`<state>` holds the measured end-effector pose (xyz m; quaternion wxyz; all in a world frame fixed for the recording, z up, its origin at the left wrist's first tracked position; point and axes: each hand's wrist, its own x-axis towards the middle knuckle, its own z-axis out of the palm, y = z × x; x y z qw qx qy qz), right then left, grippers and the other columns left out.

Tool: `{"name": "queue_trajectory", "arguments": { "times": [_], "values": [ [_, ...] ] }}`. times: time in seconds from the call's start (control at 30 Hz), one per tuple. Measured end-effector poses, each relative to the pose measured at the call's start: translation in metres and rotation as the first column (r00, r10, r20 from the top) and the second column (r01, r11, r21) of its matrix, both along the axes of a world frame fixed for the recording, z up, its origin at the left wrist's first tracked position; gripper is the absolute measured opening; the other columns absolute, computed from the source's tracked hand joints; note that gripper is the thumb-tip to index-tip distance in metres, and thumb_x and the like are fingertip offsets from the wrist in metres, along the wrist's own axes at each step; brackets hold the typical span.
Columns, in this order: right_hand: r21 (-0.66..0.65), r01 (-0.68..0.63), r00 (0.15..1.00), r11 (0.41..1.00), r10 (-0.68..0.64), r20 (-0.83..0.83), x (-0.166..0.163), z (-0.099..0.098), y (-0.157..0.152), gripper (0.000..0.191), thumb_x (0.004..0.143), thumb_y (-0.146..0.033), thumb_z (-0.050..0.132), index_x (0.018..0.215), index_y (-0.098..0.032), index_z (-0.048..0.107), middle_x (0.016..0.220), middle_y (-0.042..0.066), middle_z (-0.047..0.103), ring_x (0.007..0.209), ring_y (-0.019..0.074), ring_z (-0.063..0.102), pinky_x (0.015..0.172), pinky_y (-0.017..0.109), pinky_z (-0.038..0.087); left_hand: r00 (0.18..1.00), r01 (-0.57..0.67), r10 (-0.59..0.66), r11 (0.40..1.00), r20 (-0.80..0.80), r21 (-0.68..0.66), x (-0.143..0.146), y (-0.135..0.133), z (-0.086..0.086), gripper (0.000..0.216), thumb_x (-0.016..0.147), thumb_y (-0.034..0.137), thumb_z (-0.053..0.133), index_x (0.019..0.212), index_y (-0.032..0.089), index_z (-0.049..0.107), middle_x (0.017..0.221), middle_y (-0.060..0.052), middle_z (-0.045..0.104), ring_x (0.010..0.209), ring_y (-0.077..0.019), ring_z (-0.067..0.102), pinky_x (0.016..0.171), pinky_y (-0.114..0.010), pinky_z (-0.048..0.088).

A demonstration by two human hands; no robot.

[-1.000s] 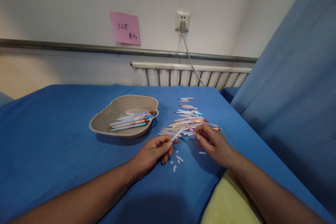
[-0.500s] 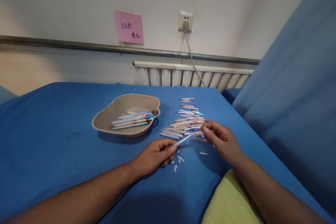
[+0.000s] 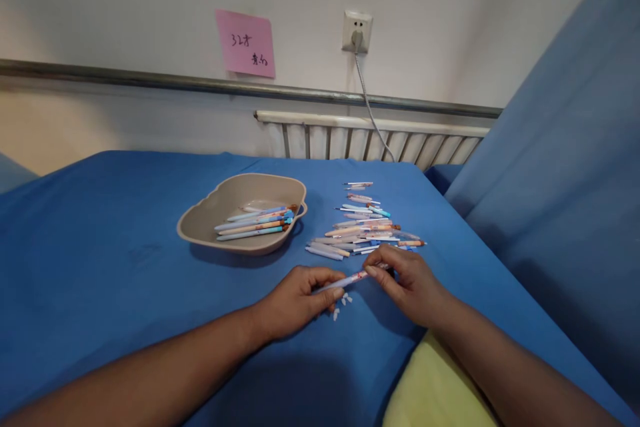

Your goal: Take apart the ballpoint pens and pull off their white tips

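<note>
A slim pen (image 3: pixel 356 277) with a pale blue lower part and a pink-patterned upper part spans both my hands. My left hand (image 3: pixel 300 300) pinches its pale lower end between thumb and fingers. Round its upper end close the fingers of my right hand (image 3: pixel 403 280), which hide the tip. Just beyond the hands lies a spread of loose pen parts (image 3: pixel 345 230), with pale barrels, printed barrels and thin refills. Several small white bits (image 3: pixel 337 314) rest on the cloth by my left fingertips, partly covered by them.
To the left stands a beige basin (image 3: pixel 200 217) holding several pens (image 3: pixel 253 232). Blue cloth (image 3: pixel 125 320) covers the table. A yellow-green soft thing (image 3: pixel 435 387) sits under my right forearm. Behind are a radiator (image 3: pixel 350 137) and a plugged-in cord (image 3: pixel 367 103); a blue curtain (image 3: pixel 565 147) hangs right.
My right hand has moved left and a little down, bringing the patterned barrel onto the piece in my left hand. The two parts now line up as one pen.
</note>
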<state>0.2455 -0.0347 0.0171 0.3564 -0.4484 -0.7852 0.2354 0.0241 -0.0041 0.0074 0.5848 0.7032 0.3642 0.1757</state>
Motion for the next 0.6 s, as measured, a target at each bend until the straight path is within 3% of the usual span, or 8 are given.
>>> {"name": "queue_trajectory", "arguments": {
  "times": [0.37,0.6],
  "values": [
    [-0.107,-0.035,0.998,0.994,0.029,-0.052,0.0008,-0.0019,0.0000,0.009,0.089,-0.026,0.051,0.091,-0.021,0.059,0.081,0.001,0.064,0.073,0.0149,0.059,0.067,0.026,0.044,0.999,0.036,-0.036,0.999,0.021,0.014,-0.0028,0.0013,-0.0052,0.035,0.086,0.041,0.055,0.106,0.014,0.065,0.062,0.003,0.056,0.054,-0.0086,0.044,0.050,-0.018,0.034],
    [-0.085,-0.078,0.996,0.993,0.075,-0.043,0.0010,-0.0004,-0.0018,0.009,0.089,-0.026,0.052,0.092,-0.021,0.059,0.084,0.002,0.064,0.076,0.0153,0.058,0.068,0.026,0.044,0.996,0.082,-0.084,0.994,0.022,0.066,-0.0046,-0.0001,-0.0027,0.032,0.086,0.039,0.054,0.099,0.013,0.068,0.063,0.003,0.053,0.058,-0.0097,0.045,0.054,-0.018,0.036]
  ]
}}
